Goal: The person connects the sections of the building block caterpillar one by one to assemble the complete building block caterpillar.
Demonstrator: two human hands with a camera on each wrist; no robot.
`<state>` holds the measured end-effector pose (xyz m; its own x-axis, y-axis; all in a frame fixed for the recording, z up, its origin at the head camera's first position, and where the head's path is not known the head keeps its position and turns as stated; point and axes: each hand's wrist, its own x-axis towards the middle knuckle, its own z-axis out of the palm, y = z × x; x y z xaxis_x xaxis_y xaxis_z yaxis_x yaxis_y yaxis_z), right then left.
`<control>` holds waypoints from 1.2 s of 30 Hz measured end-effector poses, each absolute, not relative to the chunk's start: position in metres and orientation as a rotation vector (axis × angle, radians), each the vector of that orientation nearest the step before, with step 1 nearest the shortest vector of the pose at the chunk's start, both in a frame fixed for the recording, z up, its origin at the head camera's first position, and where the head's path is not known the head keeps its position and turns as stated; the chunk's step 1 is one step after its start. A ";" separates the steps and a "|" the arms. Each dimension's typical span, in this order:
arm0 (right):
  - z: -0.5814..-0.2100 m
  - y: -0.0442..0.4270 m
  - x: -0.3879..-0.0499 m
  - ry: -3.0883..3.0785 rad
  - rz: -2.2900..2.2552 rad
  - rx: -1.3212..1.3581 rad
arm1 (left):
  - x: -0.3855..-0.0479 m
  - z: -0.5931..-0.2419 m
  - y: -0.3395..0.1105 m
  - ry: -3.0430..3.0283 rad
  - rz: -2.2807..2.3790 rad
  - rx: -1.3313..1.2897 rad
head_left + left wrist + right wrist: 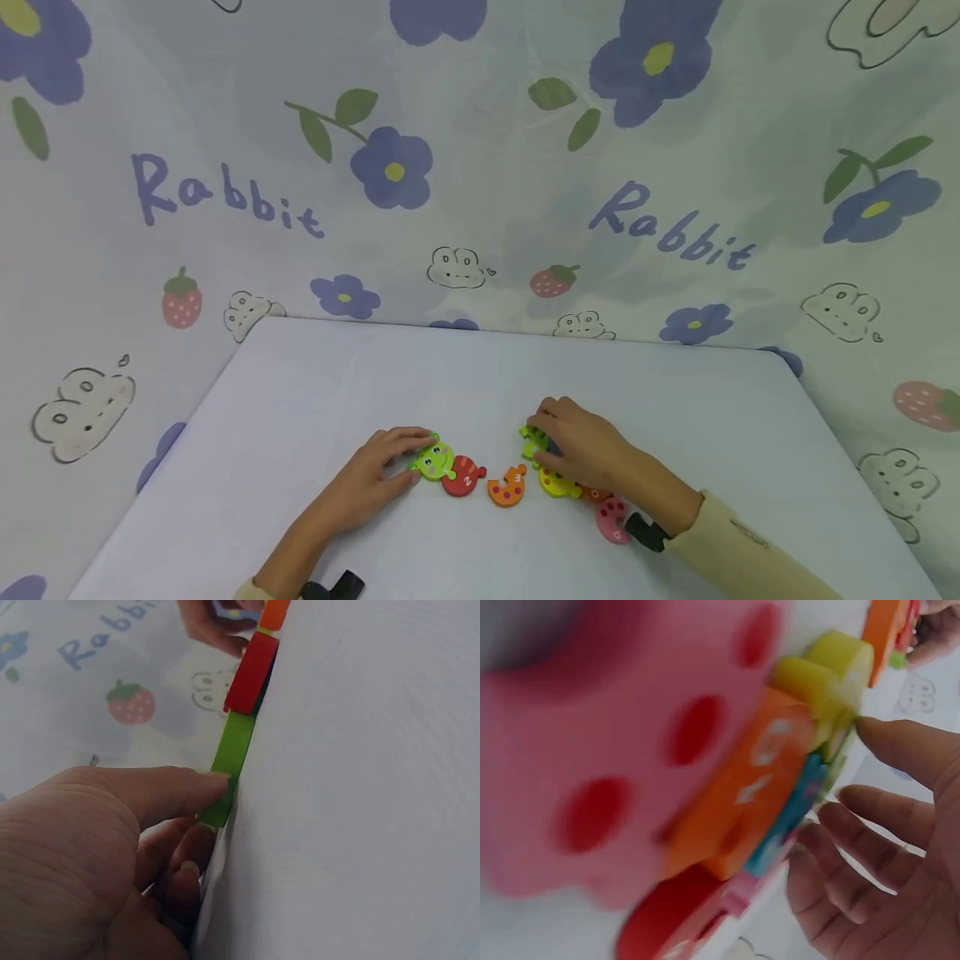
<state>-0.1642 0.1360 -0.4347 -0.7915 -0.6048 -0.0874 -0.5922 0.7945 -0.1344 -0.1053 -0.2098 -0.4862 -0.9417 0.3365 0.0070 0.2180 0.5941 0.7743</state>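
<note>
Two look joined: red piece (462, 479), green head (433, 461) pinched by left hand (367, 481) — orange piece (505, 493) unjoined, right hand (583, 442) loosely spread.

Left hand (367, 473) at row's left end, face piece (432, 462) between its thumb and fingers; 2 piece (461, 478) touching that, right side. 3 piece (504, 493) between the hands, apart from both. Right hand (581, 442) over cluster (557, 483), which spreads from its fingertips to its near side; end piece (613, 525) by wrist. All on table (412, 367); backdrop (495, 200) behind, beyond both hands.
</note>
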 end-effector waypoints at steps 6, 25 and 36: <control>-0.434 0.125 -0.166 2.807 -0.139 -0.921 | -0.106 -0.486 -0.209 2.680 1.287 0.459; -0.441 0.094 -0.126 2.856 -0.061 -1.108 | -0.105 -0.487 -0.208 2.709 1.328 0.464; -0.433 0.083 -0.121 2.804 -0.236 -1.015 | -0.106 -0.489 -0.208 2.711 1.362 0.503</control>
<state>-0.1209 0.0826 -0.4328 -0.7598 -0.6443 -0.0873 -0.6206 0.7587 -0.1979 -0.1057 -0.2081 -0.4887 -0.9443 0.3175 0.0866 0.2591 0.5549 0.7905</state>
